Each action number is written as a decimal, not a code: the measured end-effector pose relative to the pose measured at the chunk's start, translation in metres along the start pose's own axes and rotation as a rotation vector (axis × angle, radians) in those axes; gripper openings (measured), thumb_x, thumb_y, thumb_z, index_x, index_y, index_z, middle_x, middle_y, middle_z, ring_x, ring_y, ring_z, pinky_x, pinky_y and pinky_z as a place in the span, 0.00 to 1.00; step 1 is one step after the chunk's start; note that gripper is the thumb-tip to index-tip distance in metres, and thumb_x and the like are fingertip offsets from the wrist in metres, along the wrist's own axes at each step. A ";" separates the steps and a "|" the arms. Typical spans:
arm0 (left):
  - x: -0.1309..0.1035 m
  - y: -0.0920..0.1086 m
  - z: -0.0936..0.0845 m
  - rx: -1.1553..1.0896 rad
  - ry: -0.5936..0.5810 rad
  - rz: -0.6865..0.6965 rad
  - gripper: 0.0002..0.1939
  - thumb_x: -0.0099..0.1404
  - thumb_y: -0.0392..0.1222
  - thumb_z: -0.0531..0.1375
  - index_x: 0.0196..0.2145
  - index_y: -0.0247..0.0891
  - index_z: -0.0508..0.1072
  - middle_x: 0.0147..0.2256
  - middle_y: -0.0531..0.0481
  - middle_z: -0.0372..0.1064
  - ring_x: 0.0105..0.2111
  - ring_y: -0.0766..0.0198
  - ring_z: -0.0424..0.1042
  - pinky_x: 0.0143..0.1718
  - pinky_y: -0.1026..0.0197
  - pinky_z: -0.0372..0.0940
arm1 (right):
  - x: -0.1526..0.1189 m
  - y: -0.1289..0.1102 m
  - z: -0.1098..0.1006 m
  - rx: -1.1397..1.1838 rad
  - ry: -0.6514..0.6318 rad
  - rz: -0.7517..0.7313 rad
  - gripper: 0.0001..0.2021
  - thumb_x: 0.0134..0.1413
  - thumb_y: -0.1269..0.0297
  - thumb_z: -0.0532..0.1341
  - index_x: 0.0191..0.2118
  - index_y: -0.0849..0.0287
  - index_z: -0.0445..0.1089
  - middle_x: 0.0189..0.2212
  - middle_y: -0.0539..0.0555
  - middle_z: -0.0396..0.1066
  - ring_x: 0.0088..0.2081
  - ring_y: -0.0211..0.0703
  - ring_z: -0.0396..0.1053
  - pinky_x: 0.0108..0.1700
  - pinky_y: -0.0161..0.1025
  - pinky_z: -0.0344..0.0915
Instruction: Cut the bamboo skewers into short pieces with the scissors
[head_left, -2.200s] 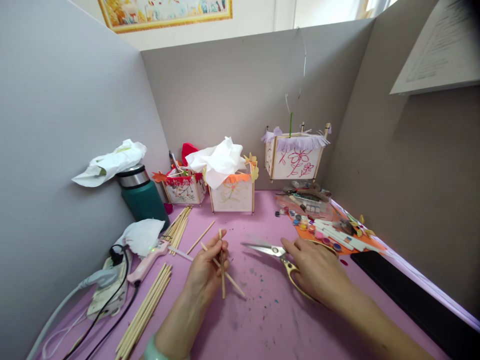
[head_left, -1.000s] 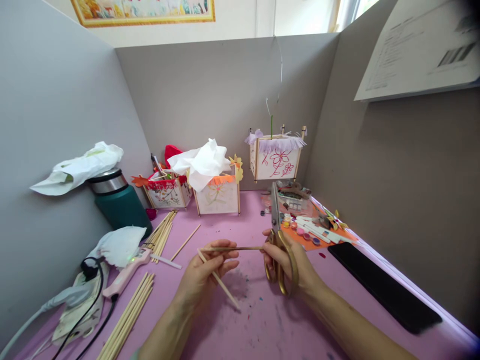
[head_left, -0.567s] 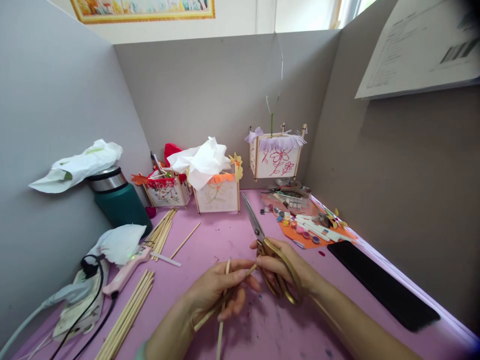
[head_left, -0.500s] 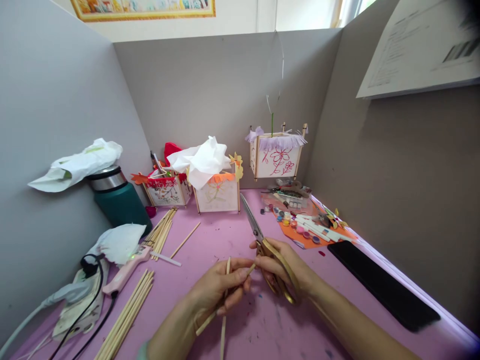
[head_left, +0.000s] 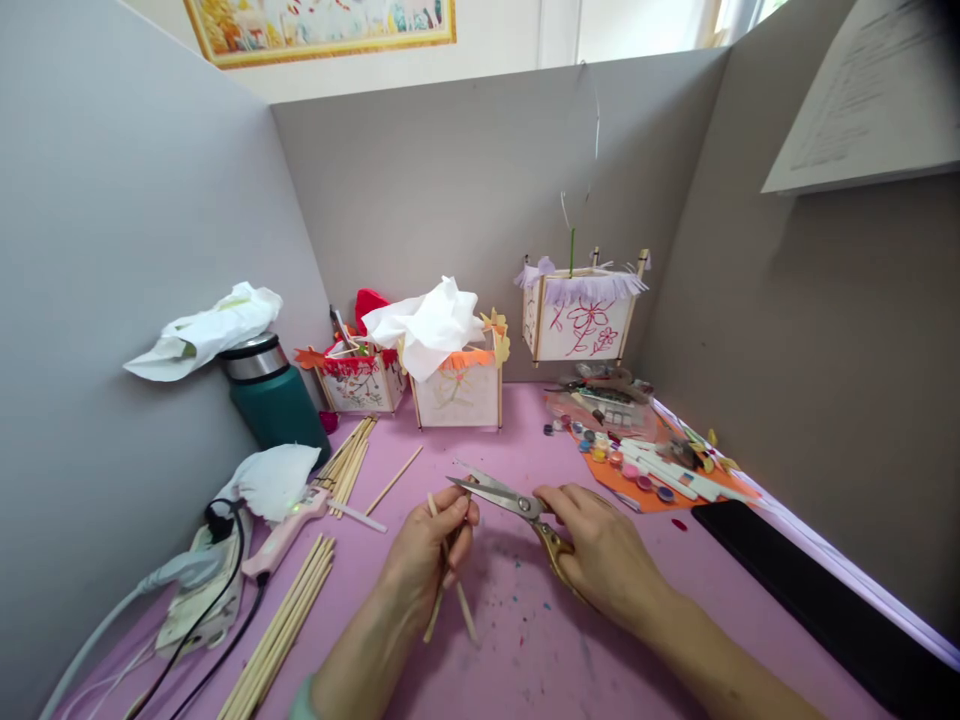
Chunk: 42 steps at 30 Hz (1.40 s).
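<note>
In my left hand (head_left: 431,550), two thin wooden sticks (head_left: 465,612) are pinched so that they cross, their lower ends poking out beneath the palm. My right hand (head_left: 600,550) grips gold-handled scissors (head_left: 527,507) by the handles. The blades are parted and point left, with their tips at the fingertips of my left hand, close to the upper end of a stick. Whether the blades touch the stick I cannot tell.
Bundled sticks (head_left: 289,625) and a pink glue gun (head_left: 289,530) lie left, near a green bottle (head_left: 277,405). Decorated paper boxes (head_left: 457,400) stand behind; a lantern (head_left: 585,325) hangs above. Paint pots (head_left: 630,470) and a black bar (head_left: 810,590) lie right.
The scissors have swung from pointing up to pointing left, and their blades have opened. My right hand has turned over and drawn away from my left. The view has shifted slightly.
</note>
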<state>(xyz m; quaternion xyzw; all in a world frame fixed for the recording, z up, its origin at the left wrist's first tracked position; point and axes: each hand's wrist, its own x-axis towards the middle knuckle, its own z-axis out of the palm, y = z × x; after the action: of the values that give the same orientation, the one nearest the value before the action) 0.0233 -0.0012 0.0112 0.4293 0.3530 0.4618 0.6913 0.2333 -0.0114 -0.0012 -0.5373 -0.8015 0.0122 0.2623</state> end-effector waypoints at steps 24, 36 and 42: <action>-0.005 0.001 0.002 0.076 0.031 0.030 0.13 0.63 0.45 0.55 0.24 0.37 0.66 0.09 0.62 0.46 0.09 0.76 0.38 0.09 0.69 0.37 | -0.002 -0.005 0.001 -0.121 -0.061 0.038 0.11 0.52 0.70 0.53 0.40 0.55 0.67 0.31 0.52 0.68 0.30 0.41 0.64 0.31 0.36 0.50; 0.001 0.000 -0.004 -0.041 0.081 0.036 0.12 0.57 0.43 0.61 0.38 0.34 0.70 0.25 0.57 0.63 0.10 0.80 0.47 0.07 0.71 0.43 | -0.002 -0.003 0.010 -0.006 -0.044 0.048 0.08 0.54 0.68 0.52 0.37 0.54 0.67 0.29 0.50 0.70 0.29 0.39 0.66 0.30 0.34 0.51; 0.002 0.002 -0.003 -0.024 0.122 0.038 0.09 0.55 0.43 0.62 0.31 0.34 0.69 0.25 0.57 0.63 0.10 0.80 0.47 0.06 0.72 0.43 | -0.003 -0.002 0.005 -0.136 -0.040 0.014 0.14 0.51 0.68 0.54 0.45 0.53 0.66 0.32 0.51 0.69 0.30 0.41 0.65 0.31 0.36 0.50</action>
<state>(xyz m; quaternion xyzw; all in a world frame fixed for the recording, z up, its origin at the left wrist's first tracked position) 0.0207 0.0020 0.0119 0.3988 0.3804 0.5045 0.6646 0.2300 -0.0136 -0.0064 -0.5590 -0.8019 -0.0298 0.2089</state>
